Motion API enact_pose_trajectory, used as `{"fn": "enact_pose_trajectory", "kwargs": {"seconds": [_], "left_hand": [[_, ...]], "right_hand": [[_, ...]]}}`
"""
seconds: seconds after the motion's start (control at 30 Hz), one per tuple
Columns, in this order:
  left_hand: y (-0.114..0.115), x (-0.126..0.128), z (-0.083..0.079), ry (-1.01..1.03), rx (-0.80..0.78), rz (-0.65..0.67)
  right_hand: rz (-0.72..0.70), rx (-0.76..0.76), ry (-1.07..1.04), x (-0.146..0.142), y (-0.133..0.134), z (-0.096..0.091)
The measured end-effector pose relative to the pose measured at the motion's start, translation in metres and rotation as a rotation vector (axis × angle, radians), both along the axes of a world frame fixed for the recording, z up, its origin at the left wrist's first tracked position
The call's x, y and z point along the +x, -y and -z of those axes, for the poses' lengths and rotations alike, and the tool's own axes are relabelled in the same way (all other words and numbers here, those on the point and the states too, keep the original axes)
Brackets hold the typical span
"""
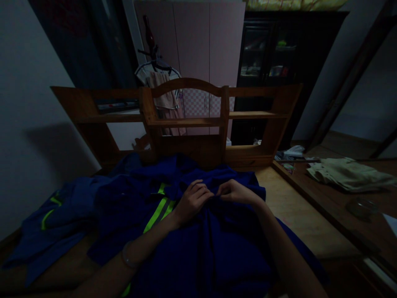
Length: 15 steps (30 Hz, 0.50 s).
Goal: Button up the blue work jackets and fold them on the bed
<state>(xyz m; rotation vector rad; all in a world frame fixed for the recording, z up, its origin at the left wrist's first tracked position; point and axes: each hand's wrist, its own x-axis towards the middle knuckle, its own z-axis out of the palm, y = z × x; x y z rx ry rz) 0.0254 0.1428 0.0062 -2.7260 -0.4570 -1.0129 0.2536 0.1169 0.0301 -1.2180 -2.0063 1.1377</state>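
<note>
Blue cloth with yellow-green reflective stripes fills the middle: a work jacket [217,248] spread flat on a bare wooden platform [294,207], in front of a wooden headboard shelf [186,120]. The left hand [194,198] and right hand [234,192] meet near its upper edge, fingers curled, each grip closed on a pinched fold of the work jacket. A second blue garment [56,215] lies crumpled to the left, and a beige garment [347,174] lies well apart on the right.
</note>
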Motion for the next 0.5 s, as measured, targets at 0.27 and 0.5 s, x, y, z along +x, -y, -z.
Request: {"fn": "enact_pose_trajectory", "kwargs": {"seconds": [0.27, 0.5], "left_hand": [[0.0061, 0.0020, -0.0008, 0.013, 0.029, -0.026], [0.0063, 0.0043, -0.0006, -0.009, 0.018, -0.046]], "right_hand": [[-0.045, -0.016, -0.021, -0.0002, 0.0013, -0.0026], [-0.042, 0.003, 0.001, 0.0008, 0.0009, -0.0014]]}}
